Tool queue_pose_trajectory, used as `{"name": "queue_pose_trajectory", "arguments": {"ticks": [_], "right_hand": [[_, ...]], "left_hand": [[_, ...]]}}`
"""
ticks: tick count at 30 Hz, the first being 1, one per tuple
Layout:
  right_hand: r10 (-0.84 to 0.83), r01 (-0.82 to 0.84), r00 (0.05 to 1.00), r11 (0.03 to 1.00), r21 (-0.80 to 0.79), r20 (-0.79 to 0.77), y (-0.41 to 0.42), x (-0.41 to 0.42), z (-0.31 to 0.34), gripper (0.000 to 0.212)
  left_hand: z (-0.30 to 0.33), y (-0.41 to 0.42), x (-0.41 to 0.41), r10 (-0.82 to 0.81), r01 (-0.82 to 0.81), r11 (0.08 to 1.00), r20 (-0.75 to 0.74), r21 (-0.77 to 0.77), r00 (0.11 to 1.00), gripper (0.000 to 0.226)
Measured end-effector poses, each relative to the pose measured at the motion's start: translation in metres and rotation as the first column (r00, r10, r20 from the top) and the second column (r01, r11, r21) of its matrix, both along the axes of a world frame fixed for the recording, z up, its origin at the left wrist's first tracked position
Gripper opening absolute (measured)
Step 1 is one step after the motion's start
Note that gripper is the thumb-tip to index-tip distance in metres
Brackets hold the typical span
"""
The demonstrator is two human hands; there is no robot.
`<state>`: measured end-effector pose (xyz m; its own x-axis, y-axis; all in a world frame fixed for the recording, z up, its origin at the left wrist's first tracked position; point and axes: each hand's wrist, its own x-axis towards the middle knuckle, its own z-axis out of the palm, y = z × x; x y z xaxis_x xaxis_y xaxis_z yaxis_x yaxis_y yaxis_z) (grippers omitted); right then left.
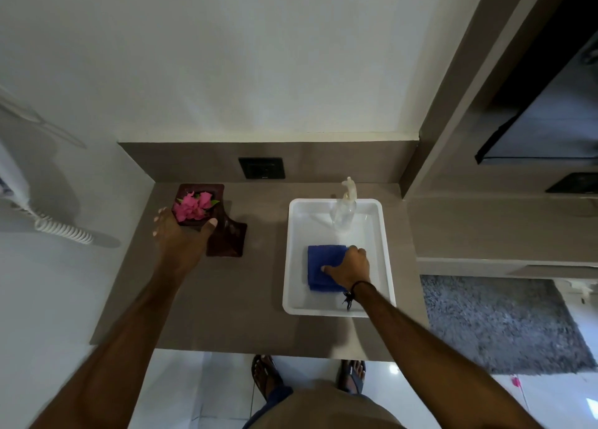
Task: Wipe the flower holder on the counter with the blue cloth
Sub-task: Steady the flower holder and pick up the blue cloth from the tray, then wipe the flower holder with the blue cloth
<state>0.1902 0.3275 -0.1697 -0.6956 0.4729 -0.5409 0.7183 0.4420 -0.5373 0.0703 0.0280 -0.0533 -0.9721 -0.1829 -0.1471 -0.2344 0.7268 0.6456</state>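
A dark brown flower holder (226,237) with pink flowers (192,206) in its top stands on the grey counter (226,299) at the back left. My left hand (181,234) wraps around the holder's upper part, fingers on its left side and thumb on its front. A folded blue cloth (318,263) lies in a white tray (293,267) on the right of the counter. My right hand (349,267) rests on the cloth's right side, fingers curled over its far edge and thumb on top.
A clear spray bottle (344,210) stands at the back of the tray. A black wall socket (261,168) sits on the backsplash. A coiled white cord (61,229) hangs at the left wall. A grey rug (501,325) lies on the floor to the right.
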Motion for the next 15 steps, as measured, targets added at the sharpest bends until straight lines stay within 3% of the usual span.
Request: {"name": "queue_pose_trajectory", "arguments": {"ticks": [7, 11, 15], "right_hand": [[-0.202, 0.215, 0.976, 0.931, -0.295, 0.075, -0.003, -0.011, 0.012, 0.066], [-0.359, 0.269, 0.926, 0.840, -0.471, -0.113, -0.029, -0.034, 0.028, 0.055], [-0.302, 0.153, 0.926, 0.848, -0.507, -0.226, -0.077, -0.080, 0.056, 0.039]], "left_hand": [[0.006, 0.003, 0.001, -0.002, 0.002, 1.000, 0.026, -0.002, 1.000, 0.086], [0.010, 0.003, 0.001, 0.007, -0.007, 1.000, 0.012, -0.003, 1.000, 0.080], [0.015, 0.005, 0.001, -0.009, 0.009, 1.000, 0.026, -0.026, 1.000, 0.076]]}}
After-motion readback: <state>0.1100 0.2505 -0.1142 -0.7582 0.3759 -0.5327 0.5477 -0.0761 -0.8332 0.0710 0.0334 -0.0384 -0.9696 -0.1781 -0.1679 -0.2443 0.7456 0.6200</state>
